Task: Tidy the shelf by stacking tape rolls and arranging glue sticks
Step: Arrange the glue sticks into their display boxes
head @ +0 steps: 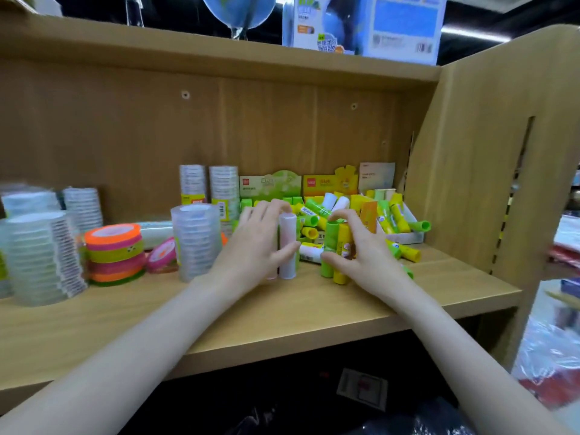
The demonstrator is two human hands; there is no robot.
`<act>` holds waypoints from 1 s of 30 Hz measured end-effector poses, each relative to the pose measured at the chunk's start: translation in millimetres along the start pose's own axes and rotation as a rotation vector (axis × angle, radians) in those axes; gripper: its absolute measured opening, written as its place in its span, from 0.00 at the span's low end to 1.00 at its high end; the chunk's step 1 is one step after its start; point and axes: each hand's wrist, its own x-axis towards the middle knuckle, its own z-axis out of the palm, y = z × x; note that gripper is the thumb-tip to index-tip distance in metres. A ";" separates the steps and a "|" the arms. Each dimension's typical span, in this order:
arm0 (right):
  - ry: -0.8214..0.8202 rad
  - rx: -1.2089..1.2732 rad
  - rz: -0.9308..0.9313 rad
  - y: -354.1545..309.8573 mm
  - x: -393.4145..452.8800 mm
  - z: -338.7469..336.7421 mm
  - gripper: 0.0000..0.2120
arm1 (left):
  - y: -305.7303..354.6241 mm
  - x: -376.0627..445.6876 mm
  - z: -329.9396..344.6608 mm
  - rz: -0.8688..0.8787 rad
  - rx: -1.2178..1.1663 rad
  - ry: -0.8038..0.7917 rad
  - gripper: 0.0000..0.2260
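Glue sticks (337,252) stand upright in my right hand (364,249), fingers curled round the green and yellow pair; my left hand (260,243) pinches a white stick (288,246) just left of that grip. I'd square the bases on the shelf (314,306), then press both groups together.

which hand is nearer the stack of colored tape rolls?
Left. The left hand grips a white glue stick just right of the colored tape stack; the right hand is farther right, on green and yellow sticks.

Both forearms are bare from elbow to wrist, no sleeves showing. The left hand (254,243) and right hand (364,249) wear no gloves, rings or watch.
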 end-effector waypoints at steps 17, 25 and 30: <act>0.017 -0.392 0.201 47.3 -7.8 -78.6 0.21 | -5.3 -1.7 5.0 0.043 0.150 0.099 0.25; -0.037 -0.100 0.190 39.1 -16.8 -58.2 0.19 | 11.5 -3.3 0.0 0.161 0.266 0.236 0.18; -0.082 -0.116 0.050 30.9 -5.9 -34.8 0.22 | 16.4 -7.1 5.6 0.233 0.316 0.233 0.15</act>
